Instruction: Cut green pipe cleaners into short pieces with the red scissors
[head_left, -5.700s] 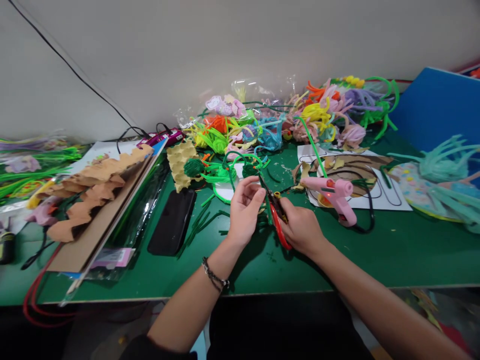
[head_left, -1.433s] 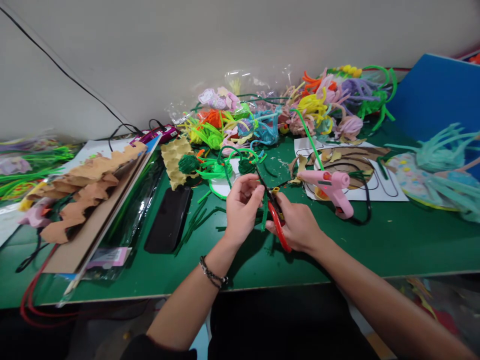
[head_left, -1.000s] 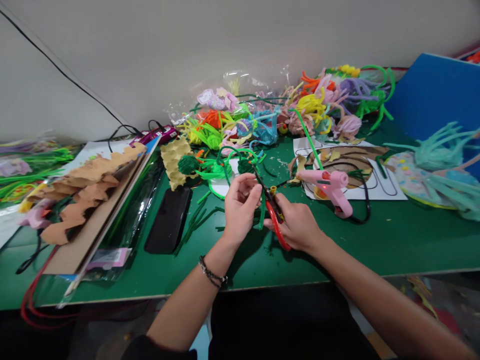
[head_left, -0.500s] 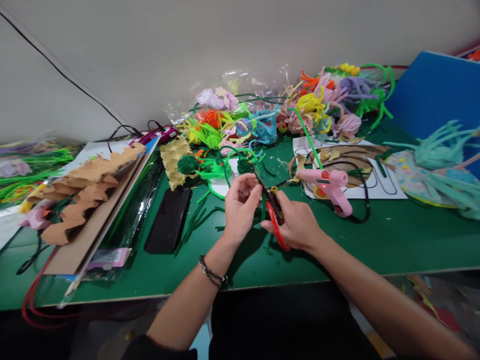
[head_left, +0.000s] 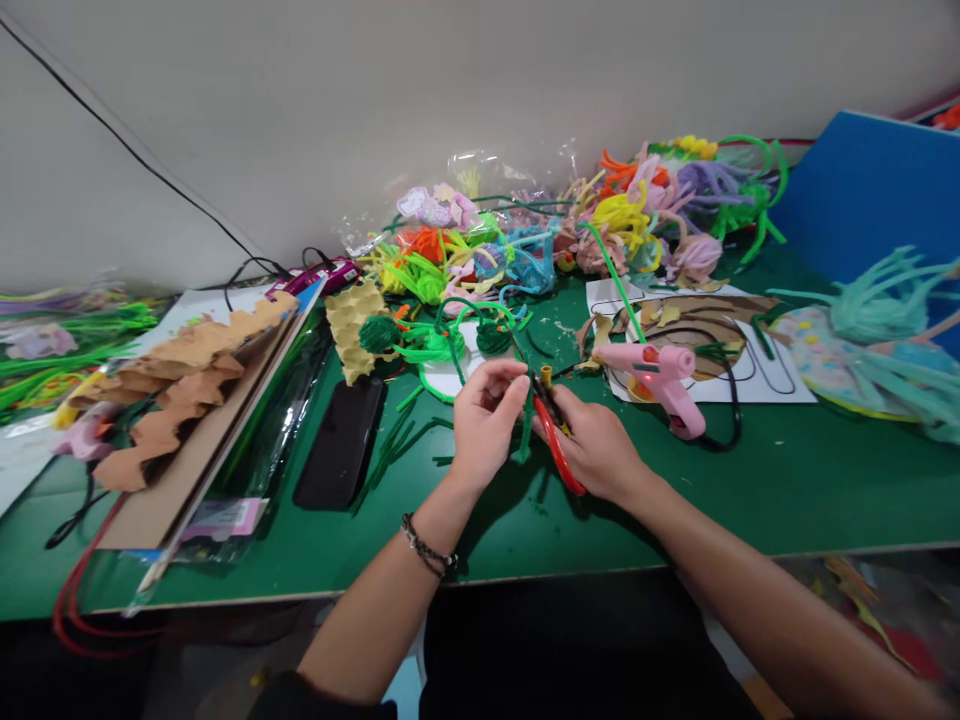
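Note:
My right hand (head_left: 600,445) is closed on red-handled scissors (head_left: 559,450), their dark blades pointing up and left. Between the fingertips of my left hand (head_left: 487,415) is a dark green pipe cleaner (head_left: 527,425), which hangs down beside the blades. Just beyond my hands sits a white piece (head_left: 442,380) edged in bright green, with a bright green pipe-cleaner ball (head_left: 442,345) on it and a dark green ball (head_left: 493,337) by its right side. Cut dark green pipe-cleaner pieces (head_left: 390,455) lie on the table to the left of my left hand.
A pink glue gun (head_left: 660,375) rests on white paper at right, its black cord curling behind. A black phone (head_left: 339,440), cardboard strips (head_left: 169,420) and plastic packaging occupy the left. Colourful pipe-cleaner bundles (head_left: 622,215) line the wall. A blue board (head_left: 870,190) stands at far right.
The scissors and right hand have shifted slightly, and more of the dark green pipe cleaner now shows hanging between my hands. The view has moved a little.

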